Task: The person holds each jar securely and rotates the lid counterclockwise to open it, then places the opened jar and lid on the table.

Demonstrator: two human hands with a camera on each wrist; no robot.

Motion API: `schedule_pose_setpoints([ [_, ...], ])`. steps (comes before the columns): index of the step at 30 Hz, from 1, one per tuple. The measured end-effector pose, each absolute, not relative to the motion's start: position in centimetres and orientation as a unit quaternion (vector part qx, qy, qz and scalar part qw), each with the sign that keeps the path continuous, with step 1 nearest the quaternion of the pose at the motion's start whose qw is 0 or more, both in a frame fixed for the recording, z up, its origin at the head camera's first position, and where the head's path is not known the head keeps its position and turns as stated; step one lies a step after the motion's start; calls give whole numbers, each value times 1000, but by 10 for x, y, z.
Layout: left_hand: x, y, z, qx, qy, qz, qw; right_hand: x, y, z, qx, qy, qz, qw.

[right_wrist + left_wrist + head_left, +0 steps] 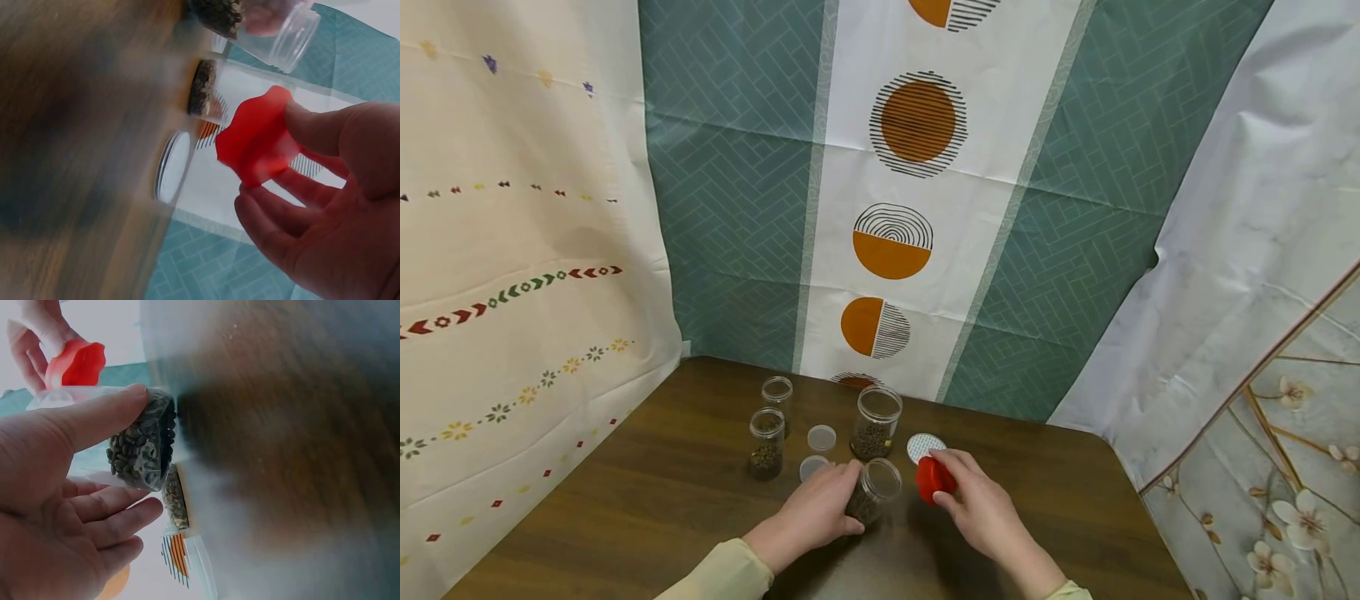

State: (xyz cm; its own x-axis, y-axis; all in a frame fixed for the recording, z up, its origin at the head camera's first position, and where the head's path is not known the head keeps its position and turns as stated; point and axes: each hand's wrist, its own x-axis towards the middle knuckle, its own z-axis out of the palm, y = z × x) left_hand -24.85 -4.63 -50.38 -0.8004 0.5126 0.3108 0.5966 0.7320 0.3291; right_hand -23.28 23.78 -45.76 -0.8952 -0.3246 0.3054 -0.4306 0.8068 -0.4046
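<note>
My left hand (820, 508) grips a clear jar (867, 502) part-filled with dark brown beans (134, 450). Thumb and fingers lie on opposite sides of it, and its open mouth leans a little to the right. My right hand (988, 504) pinches a red, wavy-edged cup-like piece (256, 137) between thumb and fingertips, above the table and just right of the held jar. In the left wrist view the red piece (76, 362) shows behind the jar's mouth. A larger open jar (874, 425) with dark contents stands just behind the held one.
Two smaller open jars (766, 446) with brown contents stand at the left on the brown wooden table (647, 500). Two round translucent lids (822, 437) lie between them and the larger jar. A white patterned round lid (925, 446) lies behind my right hand. Cloth hangings (737, 208) surround the table.
</note>
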Motion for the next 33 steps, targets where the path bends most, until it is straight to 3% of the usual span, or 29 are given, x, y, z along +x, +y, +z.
schedule_pose_setpoints([
  [13, -267, -38, -507, -255, -935, -227, 93, -243, 234, -468, 190, -963, 134, 134],
  [33, -282, -31, -512, -233, -939, -236, 95, -256, 228, -479, 177, -976, 80, 100],
])
